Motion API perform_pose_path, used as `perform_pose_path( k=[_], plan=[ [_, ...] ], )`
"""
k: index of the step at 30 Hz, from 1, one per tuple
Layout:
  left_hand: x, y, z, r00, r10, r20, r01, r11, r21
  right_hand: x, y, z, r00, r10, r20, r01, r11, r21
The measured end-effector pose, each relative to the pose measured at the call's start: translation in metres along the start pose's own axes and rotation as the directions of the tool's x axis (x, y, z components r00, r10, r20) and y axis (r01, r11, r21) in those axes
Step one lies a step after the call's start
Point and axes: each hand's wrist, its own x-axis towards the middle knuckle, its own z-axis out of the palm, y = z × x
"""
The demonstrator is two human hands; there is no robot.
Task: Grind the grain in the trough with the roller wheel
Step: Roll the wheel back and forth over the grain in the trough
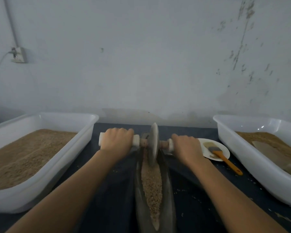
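You are working bare-handed: your left hand (116, 140) and right hand (186, 148) are wearing no gloves, rings or watch. Both forearms are showing bare from behind the fingers down to the frame's bottom edge, with no sleeve, band or marking reaching into view.

Stood upright at the far end of the long dark trough (168, 195): grey roller wheel (154, 143), tan grain (151, 187) lining the channel.
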Motion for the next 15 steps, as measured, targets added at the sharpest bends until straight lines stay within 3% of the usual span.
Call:
perform_pose_path(
  k=[4, 7, 9, 10, 12, 14, 15],
  plan=[
    [-0.054, 0.003, -0.021, 0.997, 0.071, 0.034, -0.068, 0.994, -0.082, -0.063, 0.006, -0.019, 0.993, -0.104, 0.052, 0.1, 0.991, 0.086],
    [-0.117, 0.001, -0.052, 0.987, 0.156, -0.035, -0.159, 0.978, -0.133, -0.119, 0.007, -0.057, 0.948, -0.255, -0.191, 0.269, 0.962, 0.051],
    [-0.143, -0.003, -0.068, 0.96, 0.224, -0.167, -0.256, 0.945, -0.205, -0.138, 0.006, -0.073, 0.908, -0.287, -0.306, 0.306, 0.952, 0.014],
    [-0.151, -0.006, -0.067, 0.955, 0.231, -0.184, -0.267, 0.941, -0.207, -0.141, 0.006, -0.074, 0.911, -0.279, -0.304, 0.3, 0.954, 0.023],
    [-0.146, -0.007, -0.062, 0.972, 0.224, -0.068, -0.233, 0.955, -0.186, -0.133, 0.006, -0.063, 0.933, -0.261, -0.249, 0.285, 0.957, 0.062],
    [-0.12, -0.005, -0.047, 0.981, 0.191, 0.029, -0.187, 0.978, -0.088, -0.107, 0.003, -0.043, 0.965, -0.232, -0.121, 0.24, 0.969, 0.055],
    [-0.1, -0.005, -0.032, 0.988, 0.153, 0.007, -0.152, 0.987, -0.045, -0.087, 0.003, -0.032, 0.982, -0.179, -0.066, 0.179, 0.984, 0.004]
  ],
)
